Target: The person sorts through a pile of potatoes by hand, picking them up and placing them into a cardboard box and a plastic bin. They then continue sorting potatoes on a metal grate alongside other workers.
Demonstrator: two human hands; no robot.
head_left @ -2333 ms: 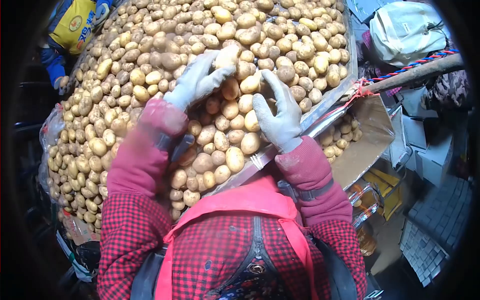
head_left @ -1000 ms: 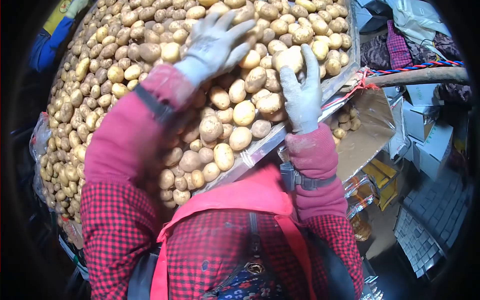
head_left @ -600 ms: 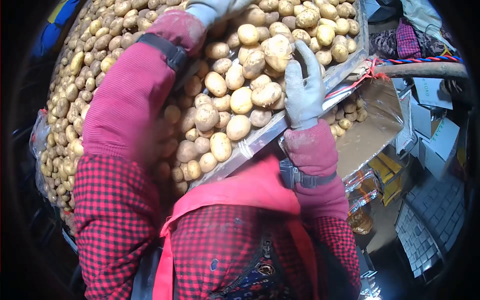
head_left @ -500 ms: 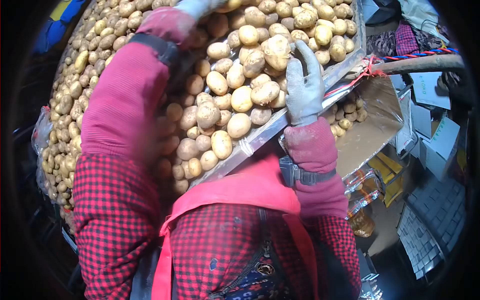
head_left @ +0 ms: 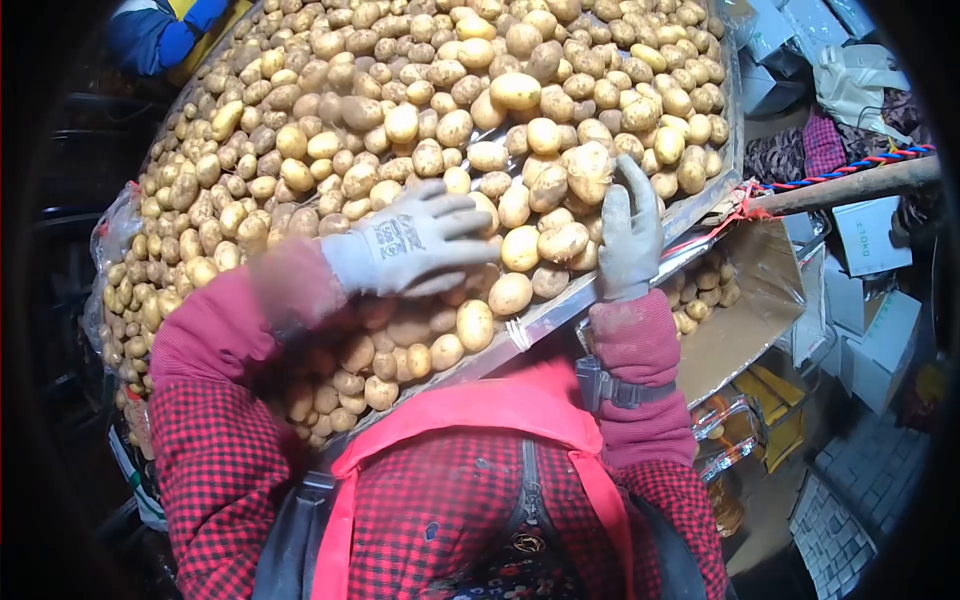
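Note:
My left hand (head_left: pixel 425 240), in a pale grey glove, lies palm down over the potatoes (head_left: pixel 475 325) near the front rim of the table, its fingers spread and stretched to the right. My right hand (head_left: pixel 630 235), gloved as well, reaches over the rim with thumb and fingers apart. Its fingertips are right beside a large, light potato (head_left: pixel 590 172) that sits on top of others. Loose potatoes of mixed sizes, some dusty with soil, surround both hands.
A raised metal rim (head_left: pixel 555 325) edges the potato table. On the right are a foil-lined box (head_left: pixel 750 300) with potatoes in it, a wooden pole (head_left: pixel 850 188) with a twisted cord, and white cartons (head_left: pixel 880 345). A person's blue sleeve (head_left: pixel 175 40) shows at the top left.
My left hand has come back from the far potatoes toward me and spread out near the rim. My right hand stays beside the same large potato. The view has tilted up slightly.

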